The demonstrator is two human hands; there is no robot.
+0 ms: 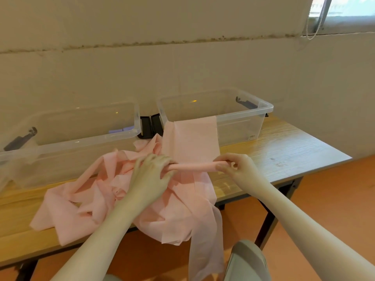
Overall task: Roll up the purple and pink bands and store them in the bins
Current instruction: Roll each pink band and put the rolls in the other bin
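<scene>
A pink band (190, 138) lies stretched from the front rim of the right clear bin (243, 116) toward me, its near end rolled into a thin tube (194, 166). My left hand (151, 175) grips the tube's left end and my right hand (236, 167) pinches its right end. More pink bands (85, 197) lie crumpled in a heap on the wooden table (284, 147), some hanging over the front edge. In the left clear bin (81, 140) a bit of purple (121, 129) shows at the bottom right.
Two black latch pieces (151, 125) sit between the bins. Both bins stand against the wall at the table's back. The table's black legs (265, 226) stand on an orange floor, and my knee (247, 260) shows below the edge.
</scene>
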